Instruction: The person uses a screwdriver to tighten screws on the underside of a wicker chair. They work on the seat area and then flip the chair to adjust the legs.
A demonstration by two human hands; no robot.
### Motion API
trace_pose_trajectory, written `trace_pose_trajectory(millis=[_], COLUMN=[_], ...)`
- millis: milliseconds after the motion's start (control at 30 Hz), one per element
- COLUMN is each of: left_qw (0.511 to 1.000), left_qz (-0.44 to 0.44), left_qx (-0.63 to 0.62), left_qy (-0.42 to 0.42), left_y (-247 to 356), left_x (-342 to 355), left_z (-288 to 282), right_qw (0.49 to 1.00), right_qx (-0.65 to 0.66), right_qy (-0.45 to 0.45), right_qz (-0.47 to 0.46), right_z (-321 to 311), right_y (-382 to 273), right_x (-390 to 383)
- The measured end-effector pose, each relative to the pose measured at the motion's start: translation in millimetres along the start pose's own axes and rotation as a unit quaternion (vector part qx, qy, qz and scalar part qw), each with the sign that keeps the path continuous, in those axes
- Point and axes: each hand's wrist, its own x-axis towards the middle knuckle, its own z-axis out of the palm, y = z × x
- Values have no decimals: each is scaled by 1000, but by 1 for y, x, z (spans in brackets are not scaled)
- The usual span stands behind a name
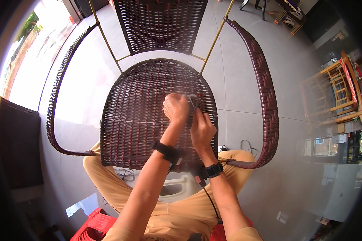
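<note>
Before me stands a chair with a dark brown and red woven seat (149, 108), a woven backrest (161, 24) beyond it and gold metal rods joining them. My left hand (176, 107) is closed above the right half of the seat, and what it grips is hidden. Just right of it and nearer me, my right hand (203, 127) pinches near the lower end of a thin, dark, looped strand (195, 102). The strand bends between the two hands; its detail is blurred. Black bands circle both wrists.
Woven armrests curve round at left (54, 100) and right (267, 96). A pale plastic container (179, 190) sits between my legs, with loose cables (126, 174) on the floor. Red plastic (96, 223) shows beside me. Far right stands a bamboo-coloured frame (338, 92).
</note>
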Motion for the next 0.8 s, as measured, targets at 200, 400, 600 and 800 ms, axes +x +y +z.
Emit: trace_pose_trajectory(millis=[200, 400, 600, 800], left_qw=[998, 998, 997, 994], left_qz=[21, 61, 46, 61], left_qx=[38, -25, -28, -76], left_qy=[39, -25, -62, -43], left_y=[-7, 2, -9, -12], left_x=[3, -3, 9, 2], left_z=[6, -12, -5, -3], right_qw=[1000, 1000, 1000, 1000], right_qx=[-9, -10, -10, -9], right_qy=[-8, 1, -8, -16], right_qz=[5, 0, 18, 16], right_z=[2, 0, 2, 3], right_y=[-1, -1, -1, 0], right_x=[0, 2, 0, -1])
